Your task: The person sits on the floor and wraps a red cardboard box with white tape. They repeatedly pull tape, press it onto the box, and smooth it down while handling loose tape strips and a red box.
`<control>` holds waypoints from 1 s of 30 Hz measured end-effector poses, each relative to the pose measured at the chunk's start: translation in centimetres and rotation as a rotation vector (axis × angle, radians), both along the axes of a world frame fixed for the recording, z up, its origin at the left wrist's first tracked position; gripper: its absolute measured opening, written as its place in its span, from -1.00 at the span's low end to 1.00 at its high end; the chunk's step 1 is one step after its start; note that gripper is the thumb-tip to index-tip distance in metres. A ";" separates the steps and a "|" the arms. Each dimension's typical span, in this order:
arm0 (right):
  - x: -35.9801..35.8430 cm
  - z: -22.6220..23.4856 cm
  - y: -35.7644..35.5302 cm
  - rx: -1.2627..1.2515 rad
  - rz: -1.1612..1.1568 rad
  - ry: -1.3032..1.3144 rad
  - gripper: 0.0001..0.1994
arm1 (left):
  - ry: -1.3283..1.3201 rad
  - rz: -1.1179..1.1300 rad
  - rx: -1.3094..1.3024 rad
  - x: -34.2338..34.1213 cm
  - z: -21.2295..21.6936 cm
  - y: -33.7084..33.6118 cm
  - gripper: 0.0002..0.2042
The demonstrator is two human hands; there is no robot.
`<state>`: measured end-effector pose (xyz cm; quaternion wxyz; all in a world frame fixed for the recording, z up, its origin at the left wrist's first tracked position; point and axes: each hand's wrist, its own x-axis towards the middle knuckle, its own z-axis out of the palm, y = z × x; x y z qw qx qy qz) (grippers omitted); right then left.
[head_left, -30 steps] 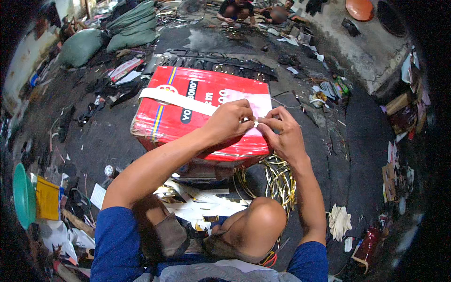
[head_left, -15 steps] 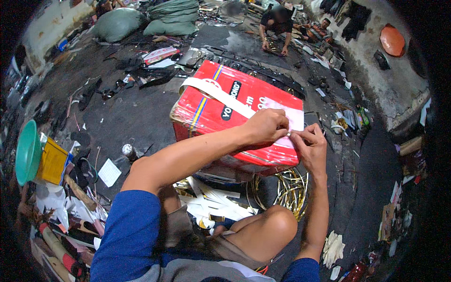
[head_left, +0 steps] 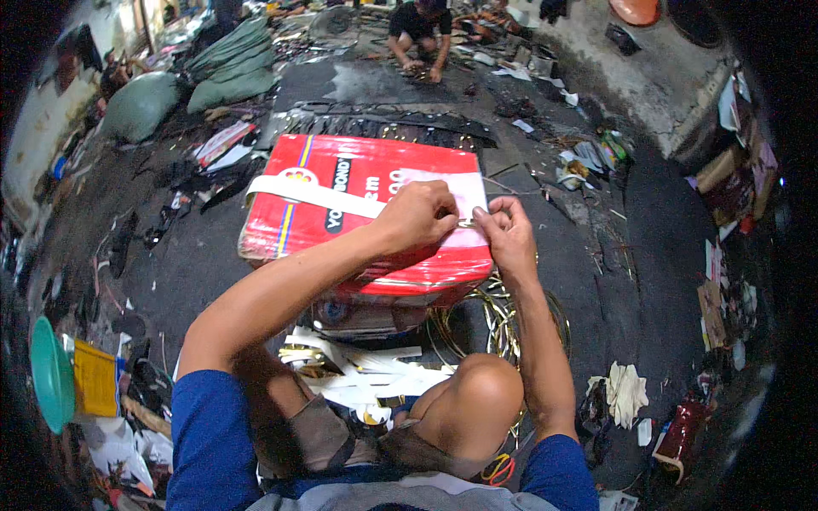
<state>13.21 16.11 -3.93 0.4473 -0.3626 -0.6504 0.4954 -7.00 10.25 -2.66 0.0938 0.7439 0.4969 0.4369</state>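
Observation:
A red carton (head_left: 375, 155) wrapped in clear plastic stands before my knees. Across its top runs a flat white strip (head_left: 315, 194), its left end curling up over the edge. My left hand (head_left: 417, 217) is closed in a pinch on the strip near its right end. Just beside it, my right hand (head_left: 509, 237) has thumb and finger pinched together at the strip's tip, where a small shiny bit shows between the hands. Both hands rest over a pale pink sheet (head_left: 469, 192) at the carton's right side.
White and gold strips (head_left: 358, 375) lie between carton and legs, with coiled gold strips (head_left: 498, 319) beside them. A green basin (head_left: 53, 375) stands left, cream gloves (head_left: 625, 393) lie right. Ahead, another person (head_left: 417, 38) squats; green sacks (head_left: 230, 68) sit far left.
The whole view has shifted, so the carton now appears further left and squarer to me. Both hands remain pinched at the strip's right end, with the fingers slightly moved.

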 end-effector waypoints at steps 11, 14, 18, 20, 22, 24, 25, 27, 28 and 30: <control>1.1 -3.2 0.1 -0.127 0.090 0.236 -0.72 | -0.283 -0.107 -0.057 3.1 -1.0 1.3 -0.90; 0.8 -3.7 -0.3 -0.574 0.211 0.567 -0.78 | -0.267 -0.163 -0.002 3.1 -0.9 1.8 -0.91; 1.4 -3.7 -0.5 -0.691 0.311 0.675 -0.73 | -0.206 -0.165 0.018 3.6 -0.6 2.7 -0.90; 2.1 -3.4 -0.6 -0.713 0.217 0.601 -0.64 | -0.229 -0.175 0.007 3.8 -0.8 2.7 -0.90; 1.5 -1.2 -0.3 -0.627 0.156 0.413 -0.52 | -0.257 -0.152 -0.003 3.3 -0.7 2.5 -0.89; 1.7 1.4 1.2 -0.364 0.024 0.029 -0.46 | -0.260 -0.156 0.018 3.7 -0.3 2.7 -0.89; 1.5 1.9 2.1 -0.215 -0.058 -0.193 -0.47 | -0.260 -0.160 0.016 3.8 -0.5 2.6 -0.89; -0.5 1.7 4.2 0.266 -0.236 -0.529 -0.51 | -0.281 -0.147 0.003 3.8 -0.6 2.6 -0.90; -1.2 1.4 4.6 0.504 -0.320 -0.698 -0.53 | -0.295 -0.138 -0.008 3.7 -0.7 2.5 -0.91; -1.3 0.9 4.4 0.422 -0.270 -0.634 -0.58 | -0.269 -0.123 -0.045 3.1 -0.7 2.4 -0.93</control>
